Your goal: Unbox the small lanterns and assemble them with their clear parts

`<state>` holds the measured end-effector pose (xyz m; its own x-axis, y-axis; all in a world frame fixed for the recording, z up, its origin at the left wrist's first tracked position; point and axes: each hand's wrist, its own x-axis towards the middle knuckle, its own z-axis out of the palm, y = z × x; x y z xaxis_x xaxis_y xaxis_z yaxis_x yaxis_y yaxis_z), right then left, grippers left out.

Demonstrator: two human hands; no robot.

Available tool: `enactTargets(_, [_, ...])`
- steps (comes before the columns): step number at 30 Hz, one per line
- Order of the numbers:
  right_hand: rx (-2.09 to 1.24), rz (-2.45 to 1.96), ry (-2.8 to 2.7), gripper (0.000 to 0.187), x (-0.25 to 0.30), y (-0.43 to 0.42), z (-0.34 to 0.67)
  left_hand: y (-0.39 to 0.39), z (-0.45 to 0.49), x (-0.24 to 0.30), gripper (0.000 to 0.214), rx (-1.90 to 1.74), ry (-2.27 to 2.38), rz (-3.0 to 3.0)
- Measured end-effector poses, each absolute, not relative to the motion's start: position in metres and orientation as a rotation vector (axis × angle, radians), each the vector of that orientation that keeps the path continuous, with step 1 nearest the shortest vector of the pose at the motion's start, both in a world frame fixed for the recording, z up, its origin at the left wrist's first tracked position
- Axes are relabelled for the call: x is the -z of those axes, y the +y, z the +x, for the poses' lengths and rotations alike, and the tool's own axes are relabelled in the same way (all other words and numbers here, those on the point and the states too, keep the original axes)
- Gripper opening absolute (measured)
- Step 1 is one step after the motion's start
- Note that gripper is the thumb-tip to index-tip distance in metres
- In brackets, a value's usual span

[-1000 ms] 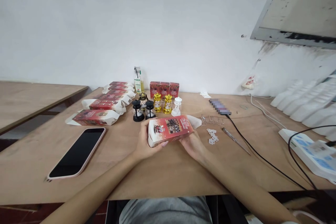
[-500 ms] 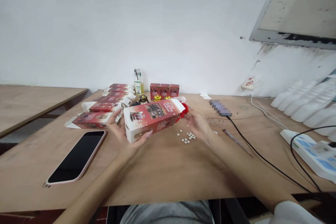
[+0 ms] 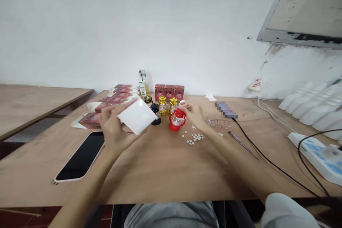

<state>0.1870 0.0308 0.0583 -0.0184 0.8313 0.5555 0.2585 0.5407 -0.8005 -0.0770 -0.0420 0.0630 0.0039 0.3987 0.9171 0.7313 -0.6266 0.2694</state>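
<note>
My left hand (image 3: 114,128) is wrapped around a carton (image 3: 137,117), whose plain white end faces me. To its right, the fingers of my right hand (image 3: 194,114) pinch a small red lantern (image 3: 176,120) at its top. The lantern is upright, with a clear middle; I cannot tell whether its base touches the table. Just left of it are a black lantern (image 3: 155,114) and two gold lanterns (image 3: 162,105), with a dark bronze-looking lantern (image 3: 148,100) behind.
Red printed cartons (image 3: 91,120) lie at the left, behind a phone (image 3: 80,156). Three red boxes (image 3: 169,92) and a bottle (image 3: 143,87) stand near the wall. Button-like discs (image 3: 197,137), a screwdriver (image 3: 242,144), a cabled phone (image 3: 226,109) and a power strip (image 3: 315,155) lie rightward.
The red lantern, previously mostly hidden at the carton's open end, is now outside it in my right hand. My left hand has turned the carton end-on and moved it left.
</note>
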Motion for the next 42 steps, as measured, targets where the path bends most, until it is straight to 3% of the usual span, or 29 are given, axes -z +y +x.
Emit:
enactTargets(8, [-0.359,-1.072,-1.845,0.012,-0.051,0.031,0.175,-0.047,-0.048,-0.067,0.062,1.281,-0.892,-1.874])
enactTargets(12, [-0.23,-0.903,-1.739,0.012,-0.065,-0.003,0.166,-0.045,-0.046,-0.063,0.062,1.222,-0.88,-1.909])
enactTargets(18, [-0.484,-0.655,-1.795,0.012,-0.073,-0.057,0.149,-0.044,-0.04,-0.058,0.059,1.174,-0.868,-1.898])
enactTargets(24, [-0.662,-0.795,-1.762,0.043,-0.068,-0.062,0.148,-0.047,-0.033,-0.057,0.053,1.131,-0.868,-1.972])
enactTargets(27, [-0.8,-0.718,-1.749,0.037,-0.068,-0.064,0.149,-0.048,-0.032,-0.057,0.051,1.152,-0.986,-2.029])
enactTargets(30, [-0.844,-0.651,-1.779,0.02,-0.07,-0.066,0.149,-0.047,-0.034,-0.057,0.05,1.123,-1.067,-2.007])
enactTargets(33, [-0.627,-0.807,-1.869,0.012,-0.074,-0.063,0.151,-0.046,-0.037,-0.06,0.047,1.065,-1.011,-2.007])
enactTargets(38, [0.184,-0.86,-2.239,0.037,-0.088,-0.057,0.158,-0.049,-0.035,-0.065,0.041,0.904,-0.896,-2.101])
enactTargets(42, [0.476,-0.777,-2.457,0.033,-0.089,-0.056,0.159,-0.053,-0.033,-0.068,0.038,0.834,-0.877,-2.208])
